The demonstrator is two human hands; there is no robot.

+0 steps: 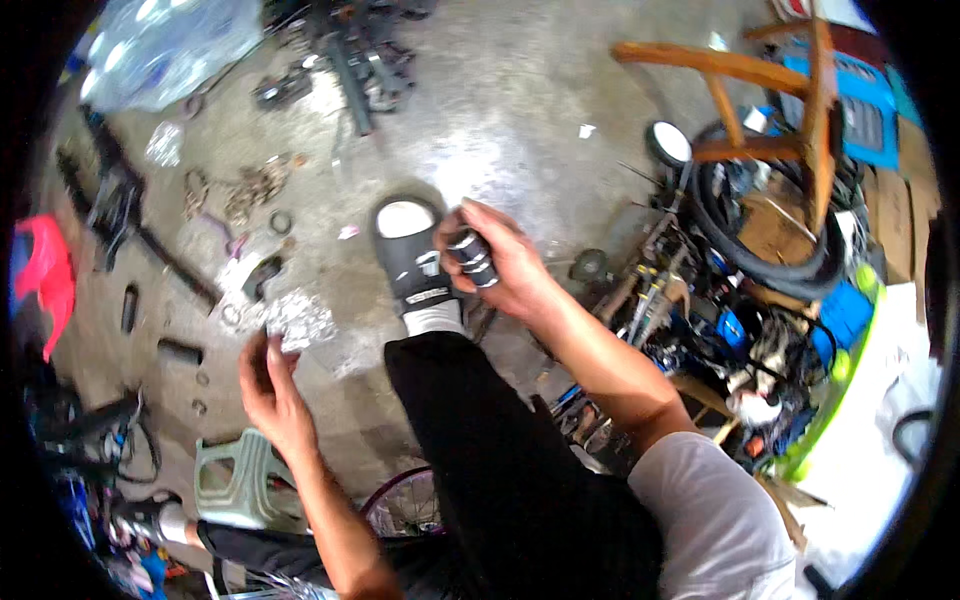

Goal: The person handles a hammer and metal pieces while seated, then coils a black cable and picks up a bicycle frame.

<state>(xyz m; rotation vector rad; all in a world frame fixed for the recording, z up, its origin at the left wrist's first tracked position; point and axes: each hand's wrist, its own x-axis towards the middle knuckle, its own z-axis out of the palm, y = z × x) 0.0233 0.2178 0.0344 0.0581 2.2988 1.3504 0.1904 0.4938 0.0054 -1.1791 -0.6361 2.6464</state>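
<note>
In the centre of the head view my right hand (505, 262) grips a short black cylinder with shiny bands (471, 255), held over my sandalled foot (405, 280). Lower left, my left hand (275, 390) hangs with bent fingers apart and nothing visible in them. Past its fingertips on the concrete floor lie crumpled clear plastic (298, 318) and a small curved dark part (264, 275). Two black tubes (180, 352) lie farther left.
A pale green stool (225, 488) and purple-rimmed wheel (390, 492) sit below. Metal frame parts (125, 205) lie left, more (350, 60) at top. A wooden chair (710, 62), tyres (720, 225) and piled tools (655, 300) crowd the right; a pink plastic piece (45, 275) is far left.
</note>
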